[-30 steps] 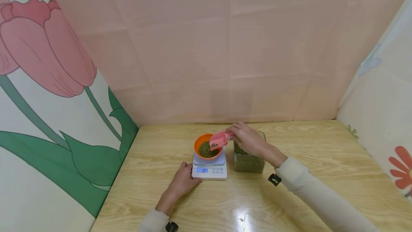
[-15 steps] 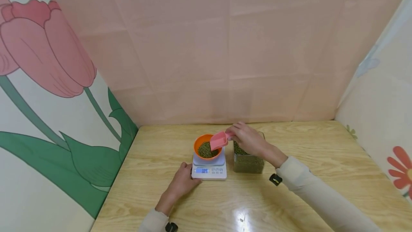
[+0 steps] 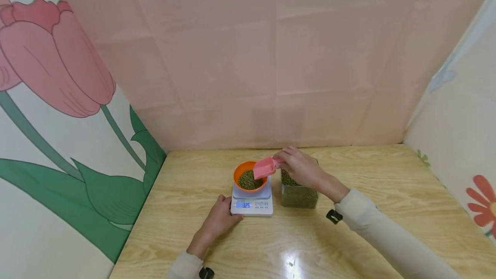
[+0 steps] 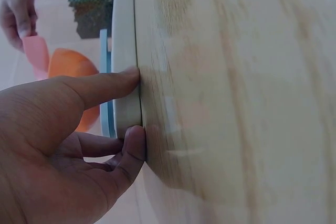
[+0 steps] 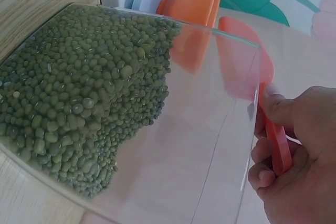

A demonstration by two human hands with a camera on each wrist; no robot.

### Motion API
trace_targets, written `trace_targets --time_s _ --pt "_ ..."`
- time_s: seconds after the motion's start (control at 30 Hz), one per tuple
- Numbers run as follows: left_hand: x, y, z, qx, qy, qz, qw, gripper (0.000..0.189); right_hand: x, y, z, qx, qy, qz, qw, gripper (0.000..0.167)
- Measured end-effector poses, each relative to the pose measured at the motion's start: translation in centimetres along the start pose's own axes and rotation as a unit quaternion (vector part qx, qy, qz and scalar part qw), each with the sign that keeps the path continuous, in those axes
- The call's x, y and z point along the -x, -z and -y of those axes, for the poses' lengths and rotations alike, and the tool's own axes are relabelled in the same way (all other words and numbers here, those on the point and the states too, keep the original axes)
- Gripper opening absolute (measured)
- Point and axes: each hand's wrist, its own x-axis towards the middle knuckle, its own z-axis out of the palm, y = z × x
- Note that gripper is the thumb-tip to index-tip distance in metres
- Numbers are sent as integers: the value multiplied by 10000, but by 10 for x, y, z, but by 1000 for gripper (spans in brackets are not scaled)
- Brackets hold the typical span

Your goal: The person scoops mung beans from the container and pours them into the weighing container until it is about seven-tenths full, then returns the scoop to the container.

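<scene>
My right hand (image 3: 301,168) grips the handle of a pink scoop (image 3: 264,168), its blade tilted down over an orange bowl (image 3: 240,173). Green mung beans (image 3: 249,181) lie in the bowl, which sits on a white kitchen scale (image 3: 265,211) with a lit display reading about 325. With thumb and fingers, my left hand (image 4: 58,140) holds the scale's near left corner. A clear square container (image 3: 299,199) of mung beans stands just right of the scale, partly below my right forearm. In the right wrist view, the beans (image 5: 79,98) slope inside it.
Everything stands on a wood-grain table (image 3: 372,210). Pinkish sheeting (image 3: 232,55) rises behind its back edge. A wall with a painted tulip (image 3: 73,63) flanks the left side; a flower-patterned wall (image 3: 457,141) flanks the right.
Beans seen in the scoop a second ago no longer show in it. The display rises from about 304 through 309 to 325. My right hand shifts very slightly right; the left stays put.
</scene>
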Motion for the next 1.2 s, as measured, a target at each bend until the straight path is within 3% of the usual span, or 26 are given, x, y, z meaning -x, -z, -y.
trace_targets --time_s 1.2 --pt "0 -1 3 -20 -102 -5 9999 51 31 31 -15 158 -125 -434 9989 21"
